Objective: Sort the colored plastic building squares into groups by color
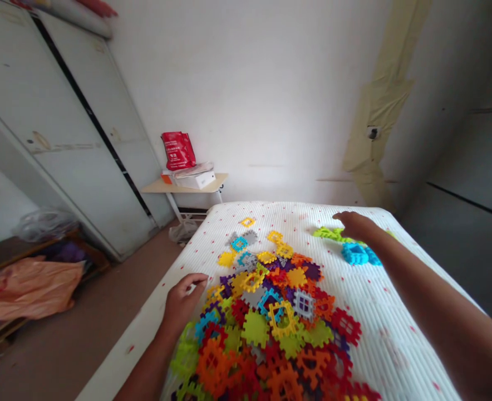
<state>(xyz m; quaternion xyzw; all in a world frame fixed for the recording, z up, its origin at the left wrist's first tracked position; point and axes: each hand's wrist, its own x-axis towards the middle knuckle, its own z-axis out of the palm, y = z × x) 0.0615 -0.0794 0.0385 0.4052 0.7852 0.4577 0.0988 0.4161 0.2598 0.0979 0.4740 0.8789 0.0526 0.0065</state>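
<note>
Left hand (182, 303) first, and look at those fingers (196, 280), curled in narrow toward the thumb! Is anything tucked in there? The back of the hand blocks the view, so I can't tell. They're right at the edge of the big heap of plastic waffle blocks (266, 328), piled in the middle of the bed (400, 312) in orange, red, yellow, green, purple and grey. The near end of that heap gets cut off at the bottom of the frame, and the left wrist covers a bit of it too.

Over to the right hand (354, 225), fingers (342, 215) stretched out loosely and showing nothing in their grip. It's up toward the far side of the bed, over the lime-green blocks (333, 234) and just beyond the blue blocks (354, 254), with the forearm screening part of that blue stack. Touching the green? Hard to say from up here.

Past the bed's far end, a small table (183, 187) carries a white box (195, 180) and a red bag (178, 150). On the bed's left, there's a wardrobe (91, 122), and an orange cloth (29, 289) lies beyond the floor.
</note>
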